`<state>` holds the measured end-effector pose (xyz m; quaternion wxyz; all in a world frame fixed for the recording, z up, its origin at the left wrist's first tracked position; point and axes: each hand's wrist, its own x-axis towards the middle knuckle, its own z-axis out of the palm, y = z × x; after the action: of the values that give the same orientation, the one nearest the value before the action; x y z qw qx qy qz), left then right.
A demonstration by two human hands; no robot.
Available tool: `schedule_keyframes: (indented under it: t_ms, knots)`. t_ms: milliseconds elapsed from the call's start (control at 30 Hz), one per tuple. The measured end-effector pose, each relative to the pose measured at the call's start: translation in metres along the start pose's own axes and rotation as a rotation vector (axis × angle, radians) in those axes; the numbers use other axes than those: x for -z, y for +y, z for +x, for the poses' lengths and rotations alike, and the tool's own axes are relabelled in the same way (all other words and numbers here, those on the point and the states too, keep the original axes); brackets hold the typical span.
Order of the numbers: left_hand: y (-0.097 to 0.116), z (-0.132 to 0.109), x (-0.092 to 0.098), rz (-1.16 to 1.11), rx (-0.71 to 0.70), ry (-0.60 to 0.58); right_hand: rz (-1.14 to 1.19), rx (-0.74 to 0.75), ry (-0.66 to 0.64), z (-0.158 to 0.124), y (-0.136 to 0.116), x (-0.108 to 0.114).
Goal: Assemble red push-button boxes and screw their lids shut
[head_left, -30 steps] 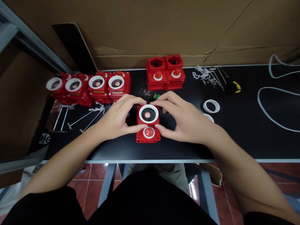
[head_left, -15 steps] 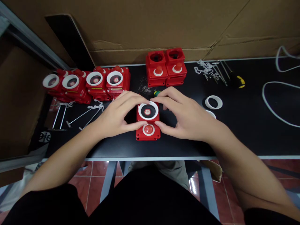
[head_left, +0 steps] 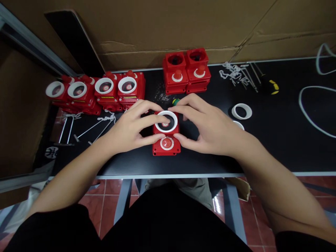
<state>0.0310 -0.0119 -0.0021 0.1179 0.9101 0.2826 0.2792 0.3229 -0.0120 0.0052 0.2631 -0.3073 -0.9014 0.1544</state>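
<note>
A red box-shaped device (head_left: 166,147) lies on the black table (head_left: 273,143) in front of me, with a red push-button low on its face and a white ring (head_left: 166,121) round a dark dial above it. My left hand (head_left: 131,127) grips the device's left side, its fingers over the ring's left rim and its thumb beside the button. From the other side, my right hand (head_left: 207,126) holds it with fingertips on the ring's upper right rim and thumb by the button.
Several finished red devices (head_left: 97,91) stand in a row at the back left, two open ones (head_left: 186,71) behind my hands. Loose white rings (head_left: 241,111) lie right, metal rods (head_left: 86,131) left, a screwdriver (head_left: 265,82) and white cord (head_left: 309,115) far right. A cardboard wall backs the table.
My left fingers have slid further over the white ring's left rim. The view has tilted slightly; the device stays where it was.
</note>
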Motion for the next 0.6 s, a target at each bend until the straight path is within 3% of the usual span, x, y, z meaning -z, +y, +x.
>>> schedule_keyframes:
  t_ms: [600]
  knots:
    - [-0.0027,-0.0014,-0.0003,-0.050,0.036,-0.015,-0.012,-0.004,-0.009,-0.0002,0.0023,-0.0051]
